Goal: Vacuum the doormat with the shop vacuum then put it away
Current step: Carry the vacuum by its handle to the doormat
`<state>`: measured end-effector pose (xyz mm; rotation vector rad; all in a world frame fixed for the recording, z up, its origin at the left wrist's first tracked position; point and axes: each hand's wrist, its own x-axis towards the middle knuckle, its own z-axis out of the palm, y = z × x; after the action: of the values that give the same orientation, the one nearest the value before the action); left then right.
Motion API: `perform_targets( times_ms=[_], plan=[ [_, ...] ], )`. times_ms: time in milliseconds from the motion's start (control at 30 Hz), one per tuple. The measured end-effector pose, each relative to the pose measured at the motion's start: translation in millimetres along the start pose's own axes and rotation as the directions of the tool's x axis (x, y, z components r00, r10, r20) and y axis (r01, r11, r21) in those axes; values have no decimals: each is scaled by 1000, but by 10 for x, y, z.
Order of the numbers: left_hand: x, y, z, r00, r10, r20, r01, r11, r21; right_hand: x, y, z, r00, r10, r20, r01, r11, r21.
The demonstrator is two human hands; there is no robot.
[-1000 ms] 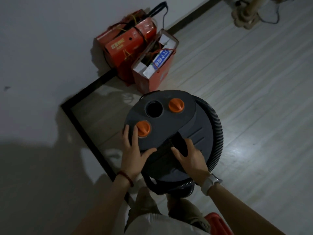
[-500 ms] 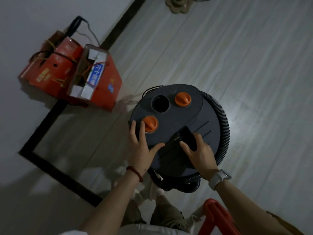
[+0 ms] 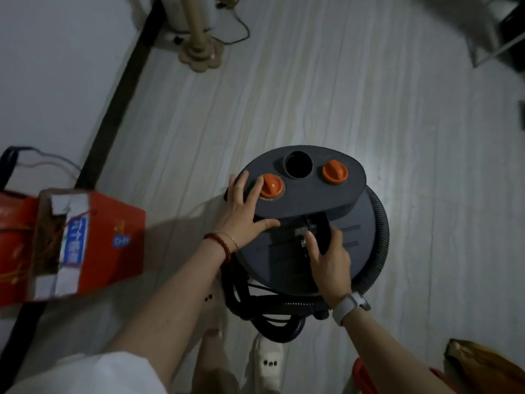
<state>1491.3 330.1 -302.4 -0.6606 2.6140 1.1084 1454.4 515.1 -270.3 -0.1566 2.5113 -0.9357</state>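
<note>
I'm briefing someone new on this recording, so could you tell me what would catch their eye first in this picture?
Most striking is the dark round shop vacuum mid-floor, with two orange knobs on top and a ribbed hose looped round its right side. The left hand lies flat by the nearer knob, while the right hand grips the black handle. A red box stands open on the left.

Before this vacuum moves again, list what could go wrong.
The hose and cord loops hang loose beside the feet; they could snag or trip. The left hand only lies flat on the vacuum lid, so all control rests on the right hand's grip at the handle.
</note>
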Motion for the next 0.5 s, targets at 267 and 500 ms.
perform_targets(
  times_ms=[267, 500],
  plan=[
    [1222, 88, -674, 993, 111, 42, -118, 957, 267, 1031, -758, 332, 979, 41, -199, -35, 999, 36],
    [2505, 213, -1279, 985, 133, 111, -159, 950, 270, 2194, -1392, 319, 961, 26, -276, -27, 1000, -1]
  ],
)
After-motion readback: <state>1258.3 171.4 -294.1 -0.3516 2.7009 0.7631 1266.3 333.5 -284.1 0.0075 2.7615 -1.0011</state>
